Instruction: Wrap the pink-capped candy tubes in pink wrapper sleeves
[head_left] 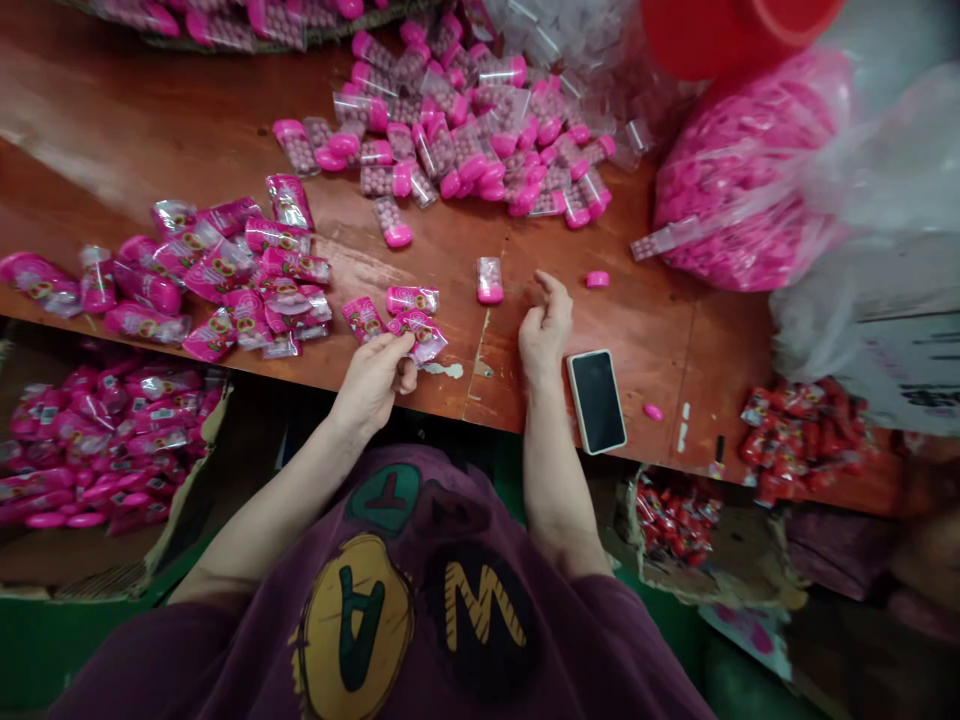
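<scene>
My left hand (375,380) is at the table's front edge, thumb and finger pinched on a shiny pink printed wrapper (424,338). Two more pink-wrapped pieces, one upper (412,299) and one to the left (364,318), lie just beyond those fingers. My right hand (547,325) rests over the table with its fingers loosely bent and apart, and nothing shows in it. Between the hands, farther back, a small clear candy bottle (490,280) lies with its pink cap toward me. A loose pink cap (598,279) is to the right of my right hand.
A phone (597,400) lies beside my right forearm. Wrapped pink bottles (225,265) are heaped at left, above a full carton (214,430). Unwrapped bottles (465,150) pile at the back. A bag of pink parts (742,170) and red packets (806,435) are at right.
</scene>
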